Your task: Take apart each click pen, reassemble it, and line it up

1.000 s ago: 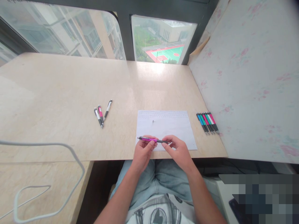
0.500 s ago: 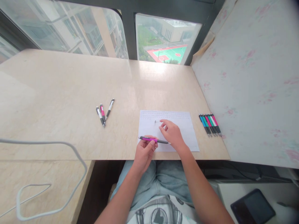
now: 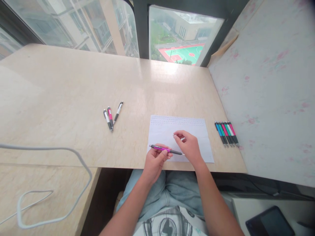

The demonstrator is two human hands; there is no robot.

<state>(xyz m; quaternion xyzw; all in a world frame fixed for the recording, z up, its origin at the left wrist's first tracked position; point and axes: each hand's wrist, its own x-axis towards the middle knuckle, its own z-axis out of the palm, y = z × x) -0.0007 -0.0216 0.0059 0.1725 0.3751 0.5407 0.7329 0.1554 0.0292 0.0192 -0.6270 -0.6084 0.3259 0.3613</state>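
Note:
My left hand [image 3: 156, 164] is closed around a magenta pen [image 3: 165, 149] with a black grip, held level over the near edge of the paper. Its metal tip points right, toward my right wrist. My right hand [image 3: 188, 146] hovers over the paper [image 3: 162, 129], thumb and forefinger pinched on a small grey piece [image 3: 174, 135] that barely shows at the fingertips. I cannot make out what kind of part it is. Rows of small handwriting run along the top of the sheet.
Three pens [image 3: 110, 117] lie loosely to the left on the desk [image 3: 73, 98]. Several coloured pens [image 3: 226, 133] line up side by side near the right wall. A grey cable [image 3: 81, 160] loops at lower left, and a dark tablet-like device [image 3: 269, 223] rests at lower right.
My right hand has closed its fingertips on the small grey piece that lay on the paper and lifted it away. My left hand still holds the pen. The view has shifted slightly.

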